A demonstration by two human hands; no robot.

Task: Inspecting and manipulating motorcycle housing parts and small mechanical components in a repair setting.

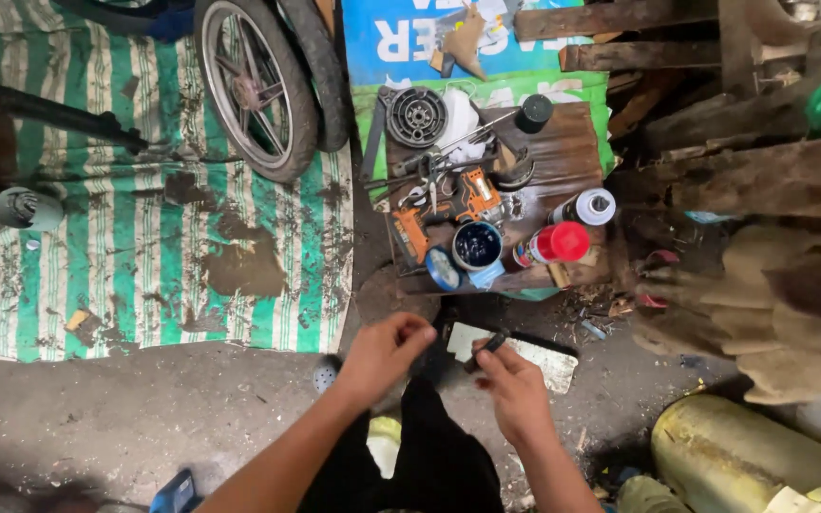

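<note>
Head view: right hand (pixel 517 388) pinches a small dark tool (pixel 486 346) over a flat metal plate (pixel 525 353) on the floor, low for control. Left hand (pixel 384 353) is curled, fingertips together; contents unclear. Tool board (pixel 563 142) sits just ahead, within reach.

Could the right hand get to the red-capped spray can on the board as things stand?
Probably yes. The right hand, pinching a small dark part, sits just below the red-capped spray can, and only bare floor and the board's edge lie between.
</note>
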